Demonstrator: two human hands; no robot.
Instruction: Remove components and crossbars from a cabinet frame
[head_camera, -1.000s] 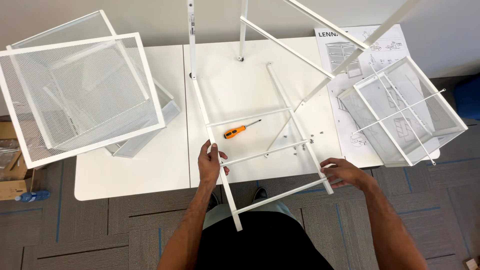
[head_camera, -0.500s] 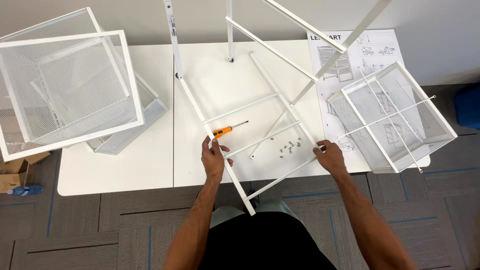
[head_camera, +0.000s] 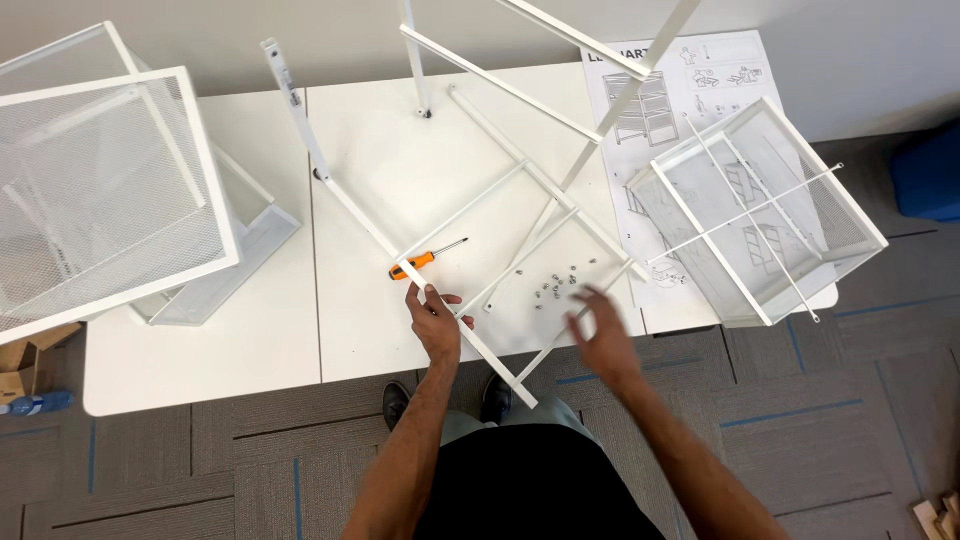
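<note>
Place: office-like room.
Floor: grey carpet tiles (head_camera: 800, 400).
Furniture: plain white tables (head_camera: 200, 360) pushed together.
Clutter: cardboard box (head_camera: 20, 360) at left edge.

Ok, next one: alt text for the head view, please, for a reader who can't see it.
Seen from above, a person's left hand grips a rail of a white metal frame lying on a white table, while the blurred right hand hovers open beside a cluster of small screws. An orange-handled screwdriver lies by the left hand; white mesh baskets and an instruction sheet flank the frame.
</note>
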